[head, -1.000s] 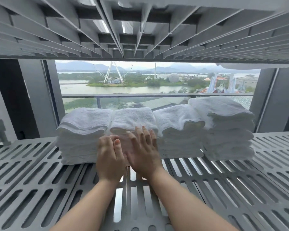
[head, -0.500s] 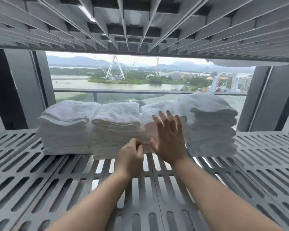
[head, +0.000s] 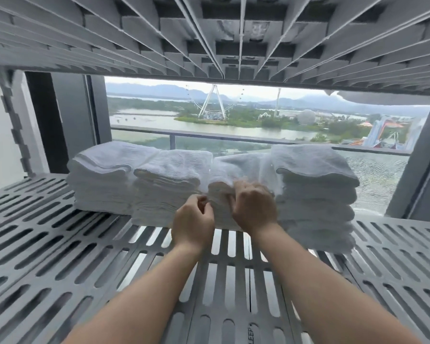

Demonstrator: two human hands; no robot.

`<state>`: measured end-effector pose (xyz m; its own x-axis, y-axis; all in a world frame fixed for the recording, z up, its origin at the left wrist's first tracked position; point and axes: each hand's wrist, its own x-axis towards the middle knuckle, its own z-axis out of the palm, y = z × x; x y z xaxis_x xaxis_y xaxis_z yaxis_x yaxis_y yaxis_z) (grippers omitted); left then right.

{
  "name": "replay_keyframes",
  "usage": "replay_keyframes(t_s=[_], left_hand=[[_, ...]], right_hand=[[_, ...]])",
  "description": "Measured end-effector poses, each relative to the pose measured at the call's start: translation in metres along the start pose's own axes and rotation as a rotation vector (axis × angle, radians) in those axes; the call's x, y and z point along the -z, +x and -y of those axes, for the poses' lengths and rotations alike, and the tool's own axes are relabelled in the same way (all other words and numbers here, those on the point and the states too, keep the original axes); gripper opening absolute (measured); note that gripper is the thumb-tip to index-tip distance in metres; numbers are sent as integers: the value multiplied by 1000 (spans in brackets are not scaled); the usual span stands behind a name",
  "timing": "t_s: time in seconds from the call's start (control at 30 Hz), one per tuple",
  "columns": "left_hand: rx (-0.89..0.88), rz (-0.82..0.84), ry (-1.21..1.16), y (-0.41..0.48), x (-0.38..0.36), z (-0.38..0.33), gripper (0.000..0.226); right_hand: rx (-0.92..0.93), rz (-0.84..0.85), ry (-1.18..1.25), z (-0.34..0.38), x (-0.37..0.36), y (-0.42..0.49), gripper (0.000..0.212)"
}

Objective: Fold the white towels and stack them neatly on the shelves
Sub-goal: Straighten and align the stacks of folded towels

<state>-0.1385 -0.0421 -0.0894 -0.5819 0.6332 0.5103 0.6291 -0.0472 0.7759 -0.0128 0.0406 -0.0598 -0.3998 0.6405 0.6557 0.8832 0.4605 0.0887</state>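
Head view: the left hand point(head: 193, 223) and the right hand point(head: 255, 207) curl their fingers around the front of a white towel pile point(head: 236, 167) in the middle, on the gray shelf point(head: 60, 256).

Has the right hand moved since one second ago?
Yes. The right hand went rightward, from the second towel stack from the left to the third stack.

Soft overcast daylight from the window point(head: 258, 125) backlights the scene; wide-angle edges bend, details slightly blurred.
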Motion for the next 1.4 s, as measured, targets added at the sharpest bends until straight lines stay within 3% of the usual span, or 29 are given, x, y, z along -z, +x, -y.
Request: replay_keyframes(t_s=[0.1, 0.17, 0.27, 0.33, 0.43, 0.57, 0.63, 0.7, 0.83, 0.93, 1.07, 1.2, 1.4], left_hand=[[-323, -46, 198, 15, 3, -6, 41], [-534, 116, 392, 35, 1, -13, 72], [-667, 441, 638, 57, -8, -19, 101], [-708, 465, 732, 63, -15, -13, 97], [-739, 347, 746, 69, -16, -7, 76], [-783, 279, 698, 76, -9, -4, 55], [-805, 289, 674, 77, -6, -7, 46], [-851, 291, 659, 83, -5, -16, 39], [-911, 254, 640, 88, 0, -25, 30], [-887, 236, 655, 79, -1, -15, 33], [-847, 256, 621, 70, 0, -9, 37], [-911, 191, 607, 71, 3, -11, 40], [-1036, 127, 626, 86, 4, -8, 31]], right_hand=[[49, -5, -19, -4, 6, 9, 34], [82, -37, -21, -10, 13, 16, 35], [72, 6, 46, -24, 13, 10, 45], [9, 7, 86, -30, 8, 1, 51], [-22, -16, 111, -31, 5, -4, 62], [60, 167, 67, -37, 3, -7, 97], [88, 228, 23, -37, 0, -10, 102], [71, 204, 41, -32, 1, -8, 94], [-33, 73, 201, -24, 12, 4, 52], [-144, 40, 132, -15, 22, 28, 29], [-256, 174, 186, -12, 26, 72, 38], [-380, 495, 221, -34, 13, 90, 58], [-367, 575, 362, -35, -7, 83, 66]])
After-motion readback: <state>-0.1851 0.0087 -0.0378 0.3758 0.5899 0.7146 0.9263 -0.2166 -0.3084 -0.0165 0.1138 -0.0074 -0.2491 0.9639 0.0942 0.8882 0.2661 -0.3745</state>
